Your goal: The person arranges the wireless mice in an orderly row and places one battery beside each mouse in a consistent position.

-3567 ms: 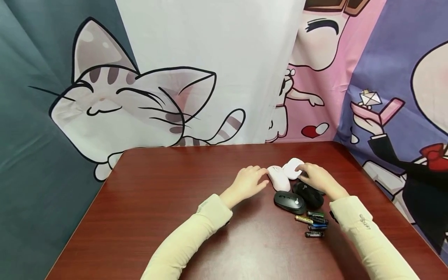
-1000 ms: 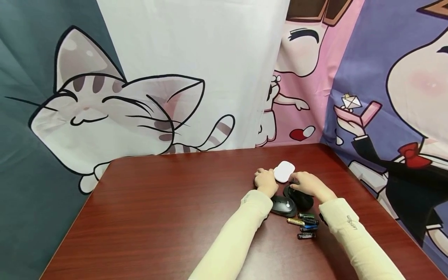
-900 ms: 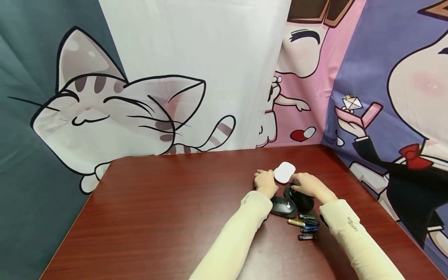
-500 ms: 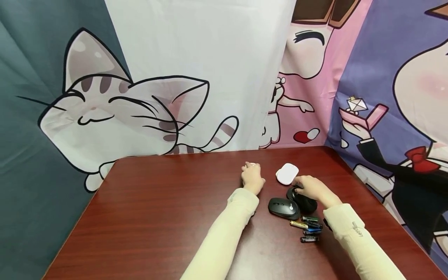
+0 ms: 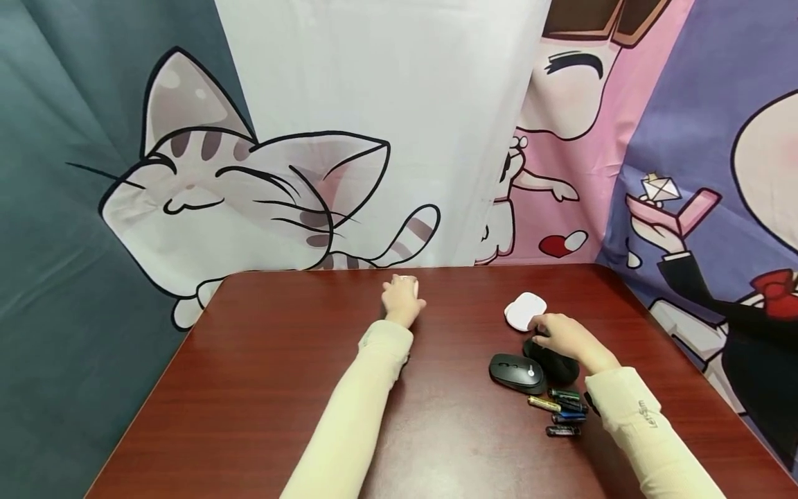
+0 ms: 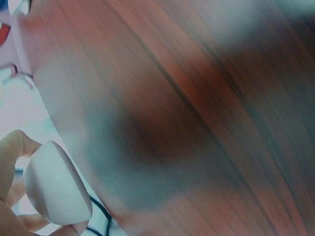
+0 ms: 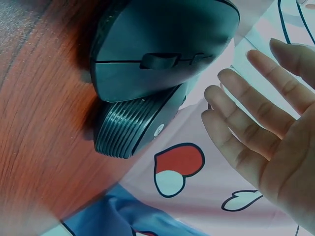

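Note:
My left hand (image 5: 399,302) grips a white computer mouse (image 6: 56,187) near the table's far edge; in the left wrist view its fingers curl round the mouse's sides. Over on the right, my right hand (image 5: 572,341) hovers above the black mice, its fingers loosely bent and holding nothing in the right wrist view. One black mouse (image 5: 516,373) has a scroll wheel, and a second black mouse (image 5: 557,366) with a ridged side (image 7: 125,129) lies against it, partly under the hand. Just beyond the right fingertips lies another white mouse (image 5: 526,310).
Several batteries (image 5: 563,431), among them a gold one (image 5: 544,403), lie in a loose group in front of the black mice. The brown wooden table (image 5: 262,388) reaches back to a cartoon-printed curtain (image 5: 386,76).
My left hand has taken hold of the white mouse beside the other white one and carried it left to the far edge. My right hand has barely moved.

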Demonstrator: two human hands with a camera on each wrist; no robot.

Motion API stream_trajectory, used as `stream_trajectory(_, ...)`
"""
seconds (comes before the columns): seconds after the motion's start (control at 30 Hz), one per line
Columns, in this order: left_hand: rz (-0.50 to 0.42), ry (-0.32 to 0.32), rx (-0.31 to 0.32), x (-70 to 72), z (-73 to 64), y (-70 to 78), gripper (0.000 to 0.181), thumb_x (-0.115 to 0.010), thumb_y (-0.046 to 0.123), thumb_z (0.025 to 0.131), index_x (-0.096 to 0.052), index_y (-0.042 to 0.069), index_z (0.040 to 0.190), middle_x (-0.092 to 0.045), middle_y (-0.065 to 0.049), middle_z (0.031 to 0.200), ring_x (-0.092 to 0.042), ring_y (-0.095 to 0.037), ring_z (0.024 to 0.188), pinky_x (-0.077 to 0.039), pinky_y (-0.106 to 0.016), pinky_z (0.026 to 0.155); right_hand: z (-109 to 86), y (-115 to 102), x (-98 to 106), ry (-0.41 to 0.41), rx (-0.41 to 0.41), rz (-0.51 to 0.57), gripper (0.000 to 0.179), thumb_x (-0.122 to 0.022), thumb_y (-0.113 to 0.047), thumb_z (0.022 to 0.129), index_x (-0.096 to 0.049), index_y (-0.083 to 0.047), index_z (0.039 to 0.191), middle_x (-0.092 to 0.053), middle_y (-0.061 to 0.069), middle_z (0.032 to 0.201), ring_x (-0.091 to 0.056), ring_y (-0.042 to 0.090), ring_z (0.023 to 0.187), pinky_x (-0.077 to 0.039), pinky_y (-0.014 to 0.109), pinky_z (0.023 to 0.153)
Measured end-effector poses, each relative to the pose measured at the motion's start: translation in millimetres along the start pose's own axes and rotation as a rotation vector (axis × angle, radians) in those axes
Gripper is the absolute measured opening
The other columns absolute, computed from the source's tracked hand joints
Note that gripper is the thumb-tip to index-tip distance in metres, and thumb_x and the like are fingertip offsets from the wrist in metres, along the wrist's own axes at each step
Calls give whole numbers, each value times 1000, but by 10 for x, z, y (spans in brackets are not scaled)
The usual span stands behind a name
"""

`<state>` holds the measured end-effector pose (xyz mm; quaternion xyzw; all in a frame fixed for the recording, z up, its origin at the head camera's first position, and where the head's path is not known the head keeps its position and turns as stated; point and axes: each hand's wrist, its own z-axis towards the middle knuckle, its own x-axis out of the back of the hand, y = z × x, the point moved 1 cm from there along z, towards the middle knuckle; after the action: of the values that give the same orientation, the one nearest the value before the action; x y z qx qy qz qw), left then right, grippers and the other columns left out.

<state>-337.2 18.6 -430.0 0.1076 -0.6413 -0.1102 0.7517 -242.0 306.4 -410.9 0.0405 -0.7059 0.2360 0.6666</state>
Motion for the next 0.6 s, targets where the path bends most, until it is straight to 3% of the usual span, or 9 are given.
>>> stream_trajectory(0.17,-57,-4,16,131,30,-339,53,-75,27,73,-61,19,123,-55,-16,122,-52,-38,105,-50,-46,78,13,-27,4,5,21,-15,15,-67,-5,79,-65,0,94,-64,15,84,-61,27,76,-50,46,71)
stream_trajectory(0.4,-101,29,9,300,56,-698,55,-73,24,72,-60,18,125,-53,-17,127,-52,-40,105,-49,-49,79,54,-103,-11,38,56,-9,14,-66,-4,79,-65,-1,92,-66,10,79,-62,25,73,-49,42,68)
stream_trajectory(0.6,-117,37,-6,396,24,-990,54,-70,24,72,-60,18,125,-53,-16,126,-52,-39,101,-48,-49,76,44,-129,-26,17,58,-14,15,-67,-6,80,-65,0,93,-67,11,81,-63,28,76,-50,42,69)
